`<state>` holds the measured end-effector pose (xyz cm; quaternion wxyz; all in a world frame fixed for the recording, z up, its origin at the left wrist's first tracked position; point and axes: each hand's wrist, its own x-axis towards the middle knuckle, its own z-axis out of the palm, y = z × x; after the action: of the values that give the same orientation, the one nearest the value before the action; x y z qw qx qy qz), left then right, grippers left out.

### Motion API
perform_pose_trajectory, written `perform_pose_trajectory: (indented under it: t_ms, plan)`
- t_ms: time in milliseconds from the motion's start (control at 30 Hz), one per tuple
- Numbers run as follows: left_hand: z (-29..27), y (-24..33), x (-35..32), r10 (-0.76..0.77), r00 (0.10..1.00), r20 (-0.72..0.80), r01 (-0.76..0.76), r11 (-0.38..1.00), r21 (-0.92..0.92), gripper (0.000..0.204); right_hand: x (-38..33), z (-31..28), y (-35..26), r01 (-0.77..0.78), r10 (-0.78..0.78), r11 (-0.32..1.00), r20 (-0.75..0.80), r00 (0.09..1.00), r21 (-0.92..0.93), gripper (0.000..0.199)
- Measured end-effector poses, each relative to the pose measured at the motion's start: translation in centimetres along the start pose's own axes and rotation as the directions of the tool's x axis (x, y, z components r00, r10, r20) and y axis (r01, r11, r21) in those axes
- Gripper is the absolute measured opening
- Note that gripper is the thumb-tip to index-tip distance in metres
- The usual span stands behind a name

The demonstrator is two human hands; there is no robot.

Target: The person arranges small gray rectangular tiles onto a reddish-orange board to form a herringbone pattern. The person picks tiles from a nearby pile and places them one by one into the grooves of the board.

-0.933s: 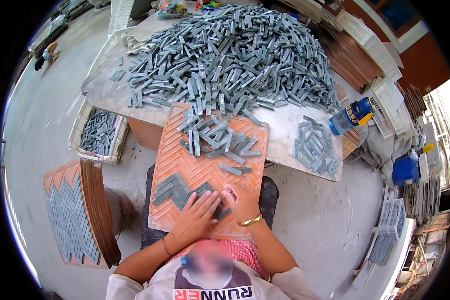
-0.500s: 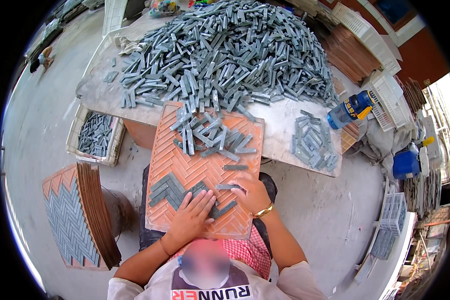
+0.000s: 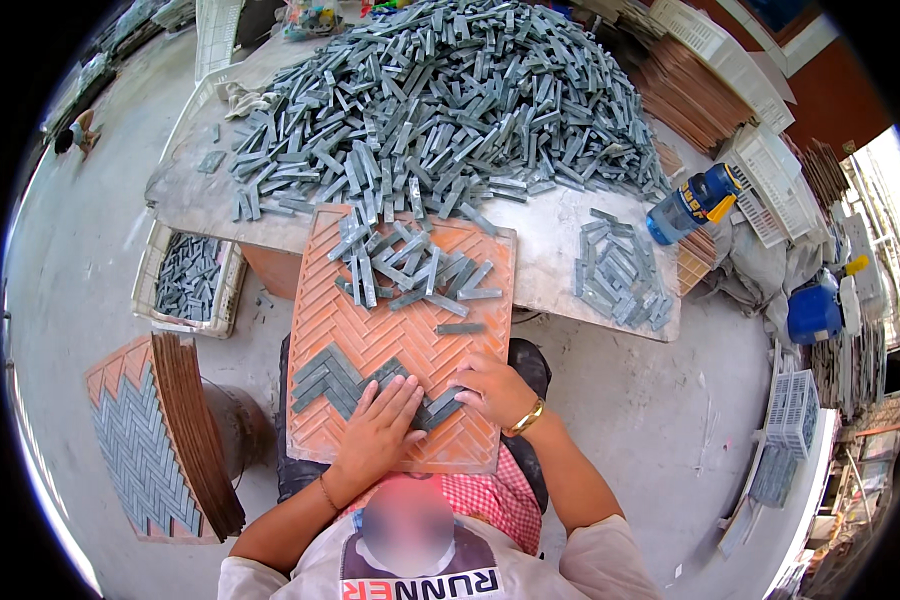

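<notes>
An orange tray [image 3: 308, 290] with herringbone grooves rests on my lap. Grey stone strips [image 3: 335, 378] fill a zigzag band of its grooves. My left hand [image 3: 382, 425] lies open on this band, fingers stretched out over the strips. At the band's right end, my right hand [image 3: 498, 392] has its fingers closed on a stone strip [image 3: 448, 404] lying against the tray; they partly hide it. A single strip [image 3: 461, 328] lies loose above that hand. Farther up the tray is a small heap of loose strips [image 3: 410, 265].
A large mound of strips [image 3: 450, 100] covers much of the table [image 3: 540, 270] ahead. A blue bottle [image 3: 685, 208] stands at its right. On the left are a white crate of strips [image 3: 232, 290] and a stack of orange trays [image 3: 185, 430]. Crates and sacks line the right.
My right hand has brought its strip down and toward me to the band's right end. My left hand stays flat on the strips. The whole view has shifted slightly.
</notes>
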<state>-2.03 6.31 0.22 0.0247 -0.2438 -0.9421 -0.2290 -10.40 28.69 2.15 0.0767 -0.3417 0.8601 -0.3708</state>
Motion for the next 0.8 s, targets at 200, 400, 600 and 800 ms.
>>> perform_pose_trajectory:
  t_ms: [200,400,600,800]
  plan:
    - [-0.1,0.0,0.1,-0.001,1.000,-0.002,0.001,1.000,-0.018,0.063,0.2,-0.3,0.3,0.007,-0.008,1.000,0.066,0.998,0.014,0.018]
    - [-0.1,0.0,0.2,0.011,1.000,-0.005,-0.011,1.000,0.020,0.063,0.5,-0.8,0.7,0.112,-0.110,0.993,0.061,0.992,-0.036,0.011]
    - [0.1,-0.1,0.3,0.000,1.000,-0.009,0.000,1.000,-0.027,0.063,0.7,-1.0,1.8,-0.008,0.002,0.999,0.173,0.985,0.032,0.015]
    - [-0.1,0.1,0.3,0.028,0.999,-0.017,-0.028,0.999,-0.017,0.063,1.1,-0.3,1.9,0.007,-0.001,0.999,0.152,0.988,-0.040,0.016]
